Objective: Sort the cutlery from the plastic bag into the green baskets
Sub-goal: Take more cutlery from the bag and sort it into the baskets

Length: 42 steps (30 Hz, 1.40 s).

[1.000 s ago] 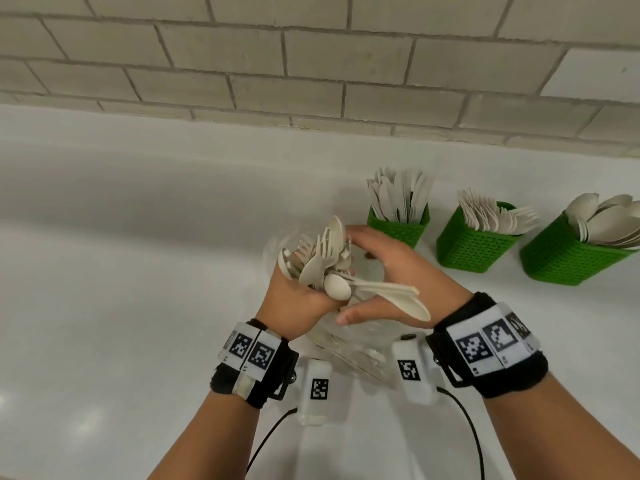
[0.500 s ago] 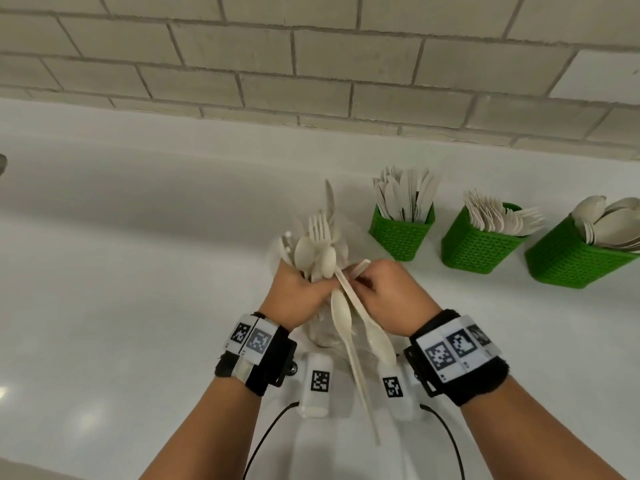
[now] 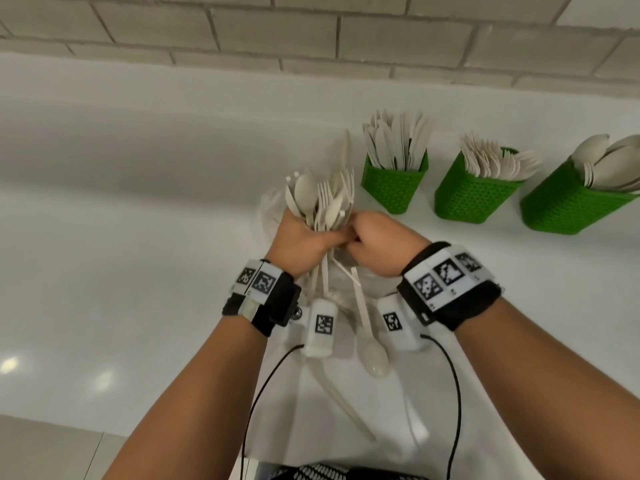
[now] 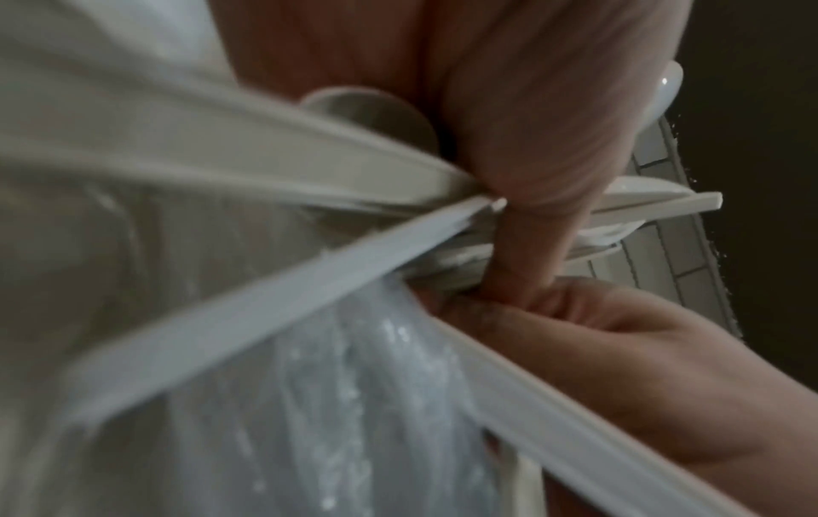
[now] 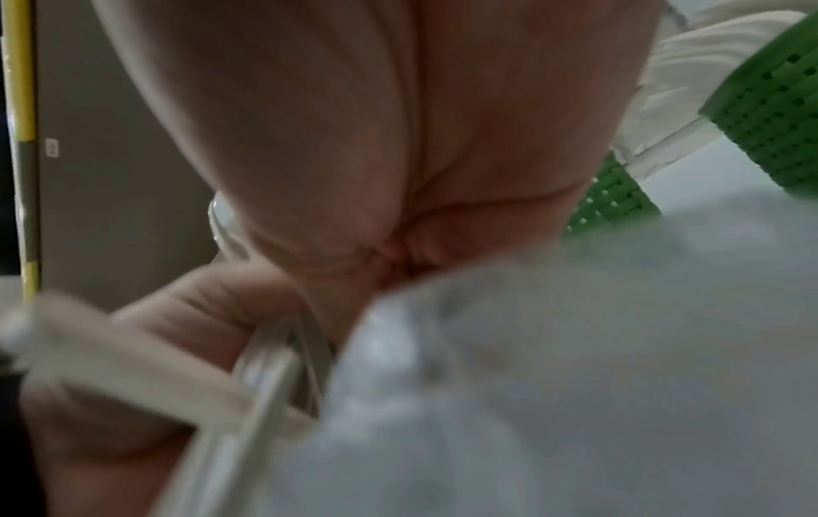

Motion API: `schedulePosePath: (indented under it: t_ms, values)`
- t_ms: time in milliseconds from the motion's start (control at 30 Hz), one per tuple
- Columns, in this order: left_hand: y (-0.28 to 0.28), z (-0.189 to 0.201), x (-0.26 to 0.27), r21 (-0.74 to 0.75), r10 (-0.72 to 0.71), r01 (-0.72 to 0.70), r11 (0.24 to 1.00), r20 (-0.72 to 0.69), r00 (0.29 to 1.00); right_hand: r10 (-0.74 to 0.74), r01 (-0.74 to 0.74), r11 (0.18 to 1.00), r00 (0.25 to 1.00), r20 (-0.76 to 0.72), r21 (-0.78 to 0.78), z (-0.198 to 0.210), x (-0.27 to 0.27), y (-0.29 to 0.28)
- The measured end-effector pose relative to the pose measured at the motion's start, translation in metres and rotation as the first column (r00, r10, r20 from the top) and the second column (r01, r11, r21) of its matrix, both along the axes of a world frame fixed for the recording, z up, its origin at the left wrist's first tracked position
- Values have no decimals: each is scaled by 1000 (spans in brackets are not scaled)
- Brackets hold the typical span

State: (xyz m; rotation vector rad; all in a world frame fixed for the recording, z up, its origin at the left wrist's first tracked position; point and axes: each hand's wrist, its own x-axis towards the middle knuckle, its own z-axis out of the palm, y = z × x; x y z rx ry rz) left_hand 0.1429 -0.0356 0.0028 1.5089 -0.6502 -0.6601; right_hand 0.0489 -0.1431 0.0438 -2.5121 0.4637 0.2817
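thin cream plastic, the cutlery bundle (image 3: 320, 206) sits upright in the left hand (image 3: 299, 242), whose fingers are curled round the handles over the clear plastic bag (image 3: 346, 289) at the middle of the white counter (image 3: 138, 202). the right hand (image 3: 377, 247) is touching it at 3 o'clock, fingers curled and pinching the handle of a spoon (image 3: 372, 355) whose bowl hangs toward 6 o'clock. three green baskets stand from 1 to 3 o'clock: knives basket (image 3: 394, 183), forks basket (image 3: 467, 199), spoons basket (image 3: 568, 209).

the pieces look light, stiff and slick, likely to slide past one another and to snag by tines, so a firm hold low on the handles and a pinch on a single handle seems the safer way to draw one free. the bag is soft and will give no support.

against half a second ago, the right hand has closed in tight against the left, and the loose spoon has swung from a slant to hang nearly straight down; the baskets have not shifted.
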Motion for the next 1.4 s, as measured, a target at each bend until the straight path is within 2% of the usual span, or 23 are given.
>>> schedulePosePath:
  t_ms: [67, 100, 167, 233, 333, 400, 433, 500, 567, 633, 800, 867, 900, 967, 1033, 1100, 1267, 1333, 1367, 1400]
  values:
    - [-2, -3, -2, -2, 49, -49, 999, 6, 999, -19, 17, 999, 999, 40, 41, 1, -10, -2]
    - [-1, -4, -2, -11, 89, -89, 996, -18, 996, -54, 51, 998, 993, 109, 32, 1, -16, -2]
    - [2, -4, 2, -36, 201, -204, 978, -84, 976, -170, 179, 984, 942, 289, -3, 3, -33, -1]
    - [4, 3, 5, -94, 242, -253, 963, -109, 964, -203, 196, 979, 890, 408, 59, 10, -54, 6]
    - [7, 29, 14, -247, 235, -277, 929, -187, 954, 36, -46, 999, 957, 286, 29, 7, -83, 20]
    - [13, 46, 23, -298, 243, -308, 903, -234, 941, 166, -172, 985, 974, 152, 27, -5, -91, 25]
    - [17, 52, 25, -296, 248, -311, 903, -231, 941, 231, -227, 973, 967, 103, -49, -12, -92, 26]
    - [28, 56, 26, -277, 247, -298, 914, -203, 947, 389, -378, 892, 921, -2, -249, -25, -90, 30]
    - [44, 54, 23, -248, 256, -299, 921, -188, 948, 462, -437, 777, 885, -61, -454, -35, -88, 29]
    - [63, 47, 17, -208, 254, -293, 933, -197, 947, 495, -439, 743, 869, -27, -504, -36, -87, 25]
    - [122, 19, -2, -53, 254, -277, 959, -267, 930, 462, -337, 827, 864, 202, -450, -14, -89, 49]
    - [134, 8, -13, 8, 286, -296, 955, -276, 918, 484, -372, 834, 847, 219, -407, -10, -86, 67]
    - [138, 4, -18, 28, 304, -308, 951, -280, 911, 494, -404, 834, 850, 182, -376, -12, -85, 75]
    - [141, -1, -27, 33, 322, -328, 944, -312, 894, 457, -434, 844, 890, -2, -316, -21, -83, 85]
    - [141, -3, -33, 15, 318, -335, 942, -357, 879, 374, -399, 862, 917, -139, -314, -31, -85, 94]
    - [141, -3, -35, 6, 299, -322, 947, -381, 875, 351, -399, 864, 915, -200, -308, -38, -83, 102]
    - [134, -3, -39, -25, 291, -325, 945, -388, 875, 268, -316, 914, 941, -208, -253, -46, -85, 85]
    - [127, -2, -41, -69, 271, -325, 943, -406, 873, 134, -140, 989, 985, -111, -53, -41, -93, 64]
    - [122, -1, -44, -88, 250, -309, 947, -404, 880, 29, -28, 991, 1000, -6, 134, -35, -97, 55]
    - [114, 0, -48, -106, 219, -279, 954, -388, 895, -97, 60, 949, 990, 104, 309, -28, -101, 48]
